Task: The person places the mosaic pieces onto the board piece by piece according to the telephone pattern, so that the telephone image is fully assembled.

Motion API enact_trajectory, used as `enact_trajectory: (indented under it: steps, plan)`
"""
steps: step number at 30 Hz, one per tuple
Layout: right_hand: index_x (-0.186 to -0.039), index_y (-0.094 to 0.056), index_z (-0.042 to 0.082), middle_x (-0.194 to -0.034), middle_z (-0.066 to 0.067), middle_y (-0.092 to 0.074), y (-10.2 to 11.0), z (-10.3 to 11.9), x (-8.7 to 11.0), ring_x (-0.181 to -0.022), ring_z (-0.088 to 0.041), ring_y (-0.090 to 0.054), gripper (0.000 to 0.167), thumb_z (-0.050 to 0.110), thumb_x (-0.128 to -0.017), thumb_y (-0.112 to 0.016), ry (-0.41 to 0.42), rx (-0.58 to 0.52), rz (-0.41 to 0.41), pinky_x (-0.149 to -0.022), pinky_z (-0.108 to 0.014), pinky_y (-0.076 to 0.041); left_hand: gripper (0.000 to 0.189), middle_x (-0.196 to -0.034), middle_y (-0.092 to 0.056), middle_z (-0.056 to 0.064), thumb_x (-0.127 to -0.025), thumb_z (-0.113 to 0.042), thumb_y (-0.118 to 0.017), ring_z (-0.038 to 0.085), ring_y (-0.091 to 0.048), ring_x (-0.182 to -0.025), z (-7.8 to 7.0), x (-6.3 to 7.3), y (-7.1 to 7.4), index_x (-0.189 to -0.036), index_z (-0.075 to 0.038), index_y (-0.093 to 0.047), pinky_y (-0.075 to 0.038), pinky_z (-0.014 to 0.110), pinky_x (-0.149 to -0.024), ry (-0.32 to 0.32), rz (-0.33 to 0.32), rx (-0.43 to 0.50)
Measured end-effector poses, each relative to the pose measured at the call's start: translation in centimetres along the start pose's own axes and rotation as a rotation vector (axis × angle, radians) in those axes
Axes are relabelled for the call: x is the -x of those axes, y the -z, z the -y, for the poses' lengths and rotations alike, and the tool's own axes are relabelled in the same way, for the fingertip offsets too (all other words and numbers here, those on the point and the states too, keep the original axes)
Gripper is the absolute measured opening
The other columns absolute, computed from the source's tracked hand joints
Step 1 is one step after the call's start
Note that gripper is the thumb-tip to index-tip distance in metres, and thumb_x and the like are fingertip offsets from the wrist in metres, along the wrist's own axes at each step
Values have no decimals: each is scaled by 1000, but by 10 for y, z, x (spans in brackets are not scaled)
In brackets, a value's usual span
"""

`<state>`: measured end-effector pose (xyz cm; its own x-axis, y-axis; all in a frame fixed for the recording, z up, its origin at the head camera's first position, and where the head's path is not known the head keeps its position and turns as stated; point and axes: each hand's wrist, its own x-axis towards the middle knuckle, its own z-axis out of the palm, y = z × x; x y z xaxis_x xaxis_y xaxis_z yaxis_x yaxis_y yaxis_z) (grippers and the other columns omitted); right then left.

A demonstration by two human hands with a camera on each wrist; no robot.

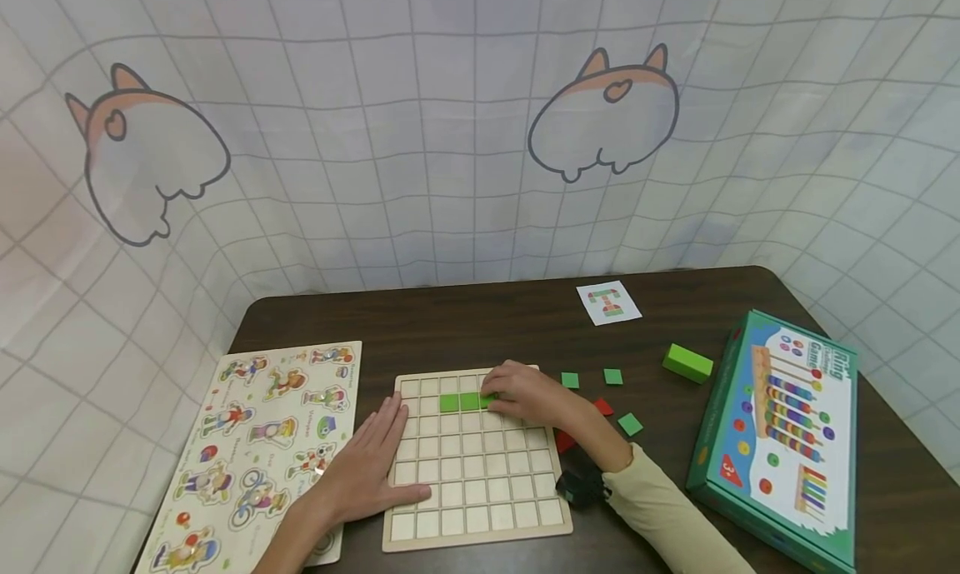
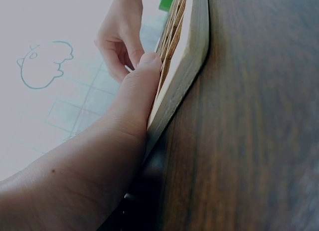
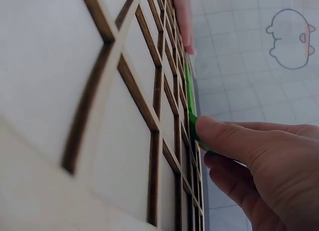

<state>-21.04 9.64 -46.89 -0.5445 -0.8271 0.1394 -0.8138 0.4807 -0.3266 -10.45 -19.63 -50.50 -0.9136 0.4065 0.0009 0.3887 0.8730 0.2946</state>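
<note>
A wooden grid board (image 1: 472,543) with square cells lies in the middle of the table. Two green square tiles (image 1: 458,401) sit side by side in its upper part. My right hand (image 1: 528,395) pinches a third green tile (image 3: 192,125) at the right end of that row, thumb on its edge in the right wrist view. Along the board's left edge rests my left hand (image 1: 371,457), fingers straight and thumb spread over the lower left cells. Seen in the left wrist view, the left thumb (image 2: 142,84) lies on the board's rim.
Loose green tiles (image 1: 613,376) and red tiles (image 1: 603,406) lie right of the board. Beyond them are a green block (image 1: 687,363) and a green game box (image 1: 795,441). A pattern card (image 1: 608,302) lies at the back; a picture puzzle board (image 1: 247,457) lies left.
</note>
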Motion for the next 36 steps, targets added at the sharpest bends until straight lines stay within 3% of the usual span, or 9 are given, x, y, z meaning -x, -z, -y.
enact_trajectory:
  steps: [7,11,14,19,23,29,36]
  plan:
    - [-110,-72,9,-116,-5,-68,-1,0,1,-108,-21,-59,22,19,-92,-65,8,-17,6,-91,-32,-51,117,-165,-7,11,-75,-85,-47,28,-13,-152,0,0,-1,-155,-5,-18,-23,44,-121,-1,0,-2]
    - [-112,-73,11,-126,-9,-62,3,4,4,-115,-25,-55,24,23,-93,-65,-41,-11,37,-93,-38,-50,117,-165,-6,11,-75,-84,-49,27,-12,-153,1,0,0,-155,-5,-16,-22,43,-121,-8,-6,0]
    - [-123,-68,12,-136,-13,-56,11,4,9,-124,-30,-50,34,28,-93,-65,-76,-25,51,-99,-44,-48,117,-165,-6,11,-76,-83,-51,27,-12,-153,1,0,1,-156,-5,-16,-21,43,-121,-14,-12,6]
    - [-137,-55,10,-140,-15,-51,32,-4,35,-127,-32,-48,49,28,-93,-65,-150,-76,-26,-100,-48,-48,117,-165,-5,11,-76,-83,-51,27,-12,-153,1,0,1,-156,-5,-15,-22,43,-121,-17,-5,14]
    - [-135,-56,7,-135,-16,-54,45,-13,65,-123,-33,-51,50,23,-90,-68,-236,-66,-94,-95,-49,-50,117,-165,-4,11,-76,-83,-50,27,-12,-153,1,0,2,-156,-6,-14,-23,43,-121,-19,3,10]
    - [-132,-58,4,-131,-16,-57,47,-18,98,-117,-33,-55,48,20,-89,-70,-285,-23,-68,-91,-48,-52,116,-165,-5,11,-76,-83,-49,27,-12,-153,2,1,2,-156,-6,-15,-23,45,-122,-14,2,2]
    - [-122,-66,7,-120,-12,-62,45,-16,116,-105,-28,-62,38,18,-86,-72,-385,57,-37,-80,-42,-56,117,-165,-6,11,-76,-84,-48,27,-12,-153,2,0,2,-156,-6,-15,-24,45,-122,-21,6,-9]
